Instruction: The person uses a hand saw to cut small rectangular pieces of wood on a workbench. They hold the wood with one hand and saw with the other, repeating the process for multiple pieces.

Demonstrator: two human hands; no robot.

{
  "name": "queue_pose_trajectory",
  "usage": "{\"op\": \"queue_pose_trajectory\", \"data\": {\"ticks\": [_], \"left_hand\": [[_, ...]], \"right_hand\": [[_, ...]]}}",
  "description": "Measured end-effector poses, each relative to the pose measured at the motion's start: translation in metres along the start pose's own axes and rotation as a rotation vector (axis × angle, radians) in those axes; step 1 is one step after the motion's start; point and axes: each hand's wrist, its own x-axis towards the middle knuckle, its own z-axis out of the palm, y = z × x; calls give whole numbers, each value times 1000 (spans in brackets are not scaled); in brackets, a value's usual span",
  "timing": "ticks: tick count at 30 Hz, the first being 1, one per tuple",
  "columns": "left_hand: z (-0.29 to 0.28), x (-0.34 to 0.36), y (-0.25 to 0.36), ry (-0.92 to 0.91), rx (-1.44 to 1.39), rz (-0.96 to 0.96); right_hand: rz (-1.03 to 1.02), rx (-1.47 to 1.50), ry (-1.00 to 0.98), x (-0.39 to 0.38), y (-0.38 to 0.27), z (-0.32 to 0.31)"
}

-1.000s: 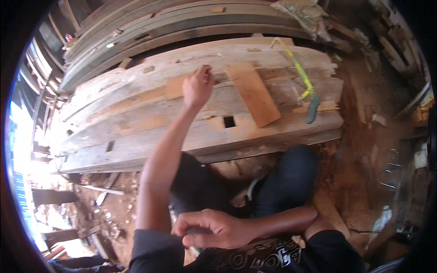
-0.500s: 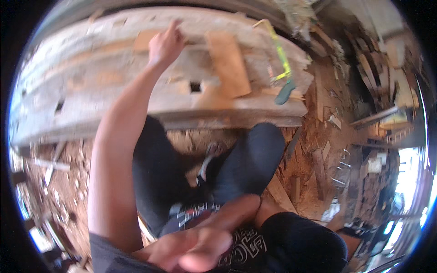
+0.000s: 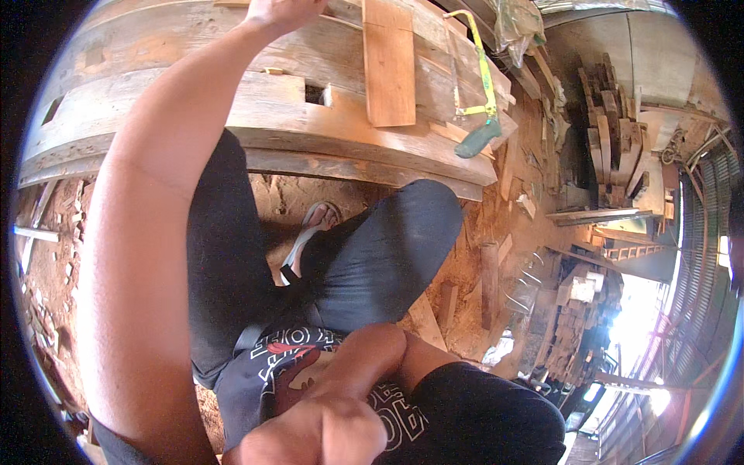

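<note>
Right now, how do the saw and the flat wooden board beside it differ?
Colour: the saw has a bright yellow-green frame and dark green handle, while the board is reddish-brown wood.
Shape: the saw is a slim, open frame; the board is a solid rectangle.
Outline: the saw ends in a curved handle, whereas the board's near end is cut straight.
Both lie on the weathered planks.

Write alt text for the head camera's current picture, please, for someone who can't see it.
A person's left hand, partly cut off by the top edge, is over weathered planks; a brown board and a yellow-and-green saw lie to its right. The blurred right hand is close to the camera, in front of a dark printed shirt.
</note>
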Motion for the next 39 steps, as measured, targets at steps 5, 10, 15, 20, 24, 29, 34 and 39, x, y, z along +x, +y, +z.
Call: {"op": "queue_pose_trajectory", "data": {"ticks": [5, 10, 15, 20, 24, 29, 34, 39], "left_hand": [[0, 0, 0, 4, 31, 58], [-1, 0, 5, -60, 57, 141], [-4, -8, -1, -125, 56, 267], [22, -14, 4, -56, 79, 313], [58, 15, 13, -268, 98, 257], [92, 52, 5, -342, 35, 319], [127, 48, 15, -765, 191, 262], [133, 52, 16, -897, -113, 144]], "right_hand": [[-9, -81, -17, -1, 1, -2], [-68, -144, -16, -6, -1, 1], [-125, -215, -21, -9, -4, 5], [-113, -683, -12, -18, -33, 8], [-144, -1682, 289, -63, -114, -14], [-285, -2121, 967, -150, -206, -40], [-515, -1516, 1292, -188, -226, -56], [-560, -1462, 1275, -196, -225, -54]]}}
